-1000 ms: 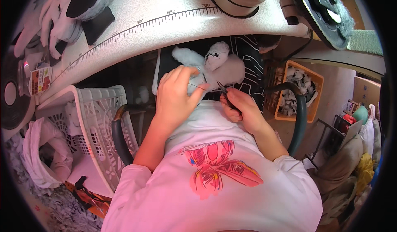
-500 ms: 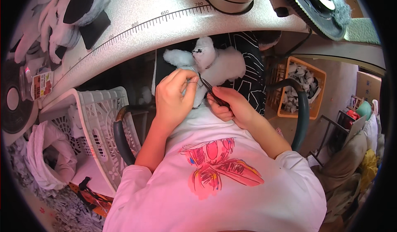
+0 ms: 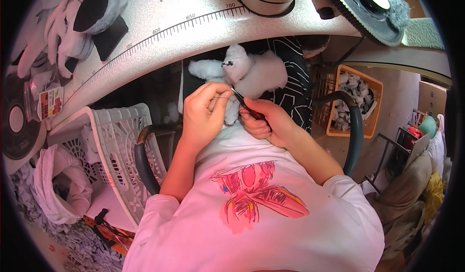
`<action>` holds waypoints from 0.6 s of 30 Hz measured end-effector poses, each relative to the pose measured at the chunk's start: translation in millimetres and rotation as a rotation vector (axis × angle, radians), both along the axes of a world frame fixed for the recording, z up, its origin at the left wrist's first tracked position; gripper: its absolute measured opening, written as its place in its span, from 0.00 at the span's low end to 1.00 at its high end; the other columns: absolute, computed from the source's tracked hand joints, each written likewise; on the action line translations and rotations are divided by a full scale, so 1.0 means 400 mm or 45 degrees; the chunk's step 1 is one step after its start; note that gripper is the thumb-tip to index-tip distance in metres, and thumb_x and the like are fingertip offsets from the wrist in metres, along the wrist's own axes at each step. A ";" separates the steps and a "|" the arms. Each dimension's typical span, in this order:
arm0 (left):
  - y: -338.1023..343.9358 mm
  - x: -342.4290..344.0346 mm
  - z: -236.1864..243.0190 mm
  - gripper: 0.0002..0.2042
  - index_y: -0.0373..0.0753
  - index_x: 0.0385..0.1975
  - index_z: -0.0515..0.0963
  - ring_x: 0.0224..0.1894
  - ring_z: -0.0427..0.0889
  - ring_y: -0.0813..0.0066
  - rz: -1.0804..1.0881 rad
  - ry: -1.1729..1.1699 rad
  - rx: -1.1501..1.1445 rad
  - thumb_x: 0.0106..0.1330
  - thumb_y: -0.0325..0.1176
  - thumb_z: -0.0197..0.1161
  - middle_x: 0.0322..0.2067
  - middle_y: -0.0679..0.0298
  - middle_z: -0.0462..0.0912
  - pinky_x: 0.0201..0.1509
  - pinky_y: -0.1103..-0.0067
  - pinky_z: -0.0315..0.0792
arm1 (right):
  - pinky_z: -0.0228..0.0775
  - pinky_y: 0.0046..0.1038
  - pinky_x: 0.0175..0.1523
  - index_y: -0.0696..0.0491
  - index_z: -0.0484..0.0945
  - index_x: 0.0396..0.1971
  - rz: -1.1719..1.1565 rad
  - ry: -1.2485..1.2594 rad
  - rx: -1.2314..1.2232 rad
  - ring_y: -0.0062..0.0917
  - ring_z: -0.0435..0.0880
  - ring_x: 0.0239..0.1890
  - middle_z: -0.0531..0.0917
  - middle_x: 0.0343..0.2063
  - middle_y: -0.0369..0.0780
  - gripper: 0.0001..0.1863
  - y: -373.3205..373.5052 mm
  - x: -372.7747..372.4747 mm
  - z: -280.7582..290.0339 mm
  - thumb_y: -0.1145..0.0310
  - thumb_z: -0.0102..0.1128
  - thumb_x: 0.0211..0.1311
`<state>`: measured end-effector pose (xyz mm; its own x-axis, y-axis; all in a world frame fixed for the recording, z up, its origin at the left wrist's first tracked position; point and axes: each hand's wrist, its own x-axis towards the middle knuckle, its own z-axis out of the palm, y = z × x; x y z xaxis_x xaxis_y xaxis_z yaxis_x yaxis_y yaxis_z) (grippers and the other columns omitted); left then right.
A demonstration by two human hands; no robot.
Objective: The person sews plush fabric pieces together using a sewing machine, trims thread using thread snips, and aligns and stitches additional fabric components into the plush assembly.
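A fluffy white stuffed toy [image 3: 266, 72] lies on my lap, its small dark face detail showing near the top. My left hand [image 3: 207, 108] is closed in a pinch at the toy's near left side, with a thin dark thread [image 3: 222, 97] at its fingertips. Wrapped in the fingers of my right hand [image 3: 269, 121] is a pair of slender dark scissors [image 3: 239, 96]. Their tips point up and left, close to the toy and to the left fingertips. Whether the blades touch the thread is too small to tell.
A pale machine table [image 3: 140, 39] with a ruled edge curves across in front. White plush pieces [image 3: 58, 29] lie on it at left. A white plastic crate [image 3: 138, 151] stands at my left, an orange basket [image 3: 356, 131] of scraps at right. Chair arms [image 3: 356, 136] flank me.
The toy has tipped slightly to the left. The scissors have shifted a little, and more of their dark handle shows. My left hand keeps its pinch in nearly the same place.
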<state>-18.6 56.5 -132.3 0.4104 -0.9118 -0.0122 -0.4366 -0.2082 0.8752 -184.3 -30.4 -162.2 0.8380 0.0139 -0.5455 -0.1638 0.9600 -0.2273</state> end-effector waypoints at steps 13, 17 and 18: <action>0.071 0.165 0.025 0.03 0.34 0.35 0.75 0.25 0.67 0.84 0.609 0.348 -0.218 0.68 0.26 0.56 0.24 0.70 0.73 0.30 0.85 0.61 | 0.40 0.17 0.18 0.57 0.73 0.33 -0.483 0.129 -0.738 0.10 0.52 0.13 0.61 0.14 0.28 0.22 -0.106 -0.170 0.100 0.52 0.41 0.73; 0.101 0.211 0.034 0.09 0.36 0.41 0.77 0.40 0.75 0.67 0.646 -1.020 0.450 0.60 0.25 0.59 0.36 0.61 0.77 0.44 0.70 0.69 | 0.61 0.20 0.22 0.58 0.72 0.45 -0.522 0.971 -1.626 0.21 0.68 0.16 0.71 0.18 0.34 0.18 -0.153 -0.200 0.082 0.57 0.48 0.71; 0.098 0.204 0.040 0.12 0.36 0.42 0.77 0.48 0.74 0.61 0.472 -1.529 0.633 0.58 0.25 0.59 0.42 0.58 0.77 0.49 0.64 0.68 | 0.67 0.27 0.32 0.58 0.72 0.49 -0.336 1.269 -2.350 0.31 0.74 0.24 0.75 0.23 0.40 0.19 -0.155 -0.222 0.039 0.59 0.51 0.69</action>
<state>63.2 95.7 -116.1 0.6198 -0.7498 0.2317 -0.7219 -0.6605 -0.2066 -273.3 -92.5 -146.7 0.2179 -0.9743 0.0579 -0.7307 -0.2022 -0.6521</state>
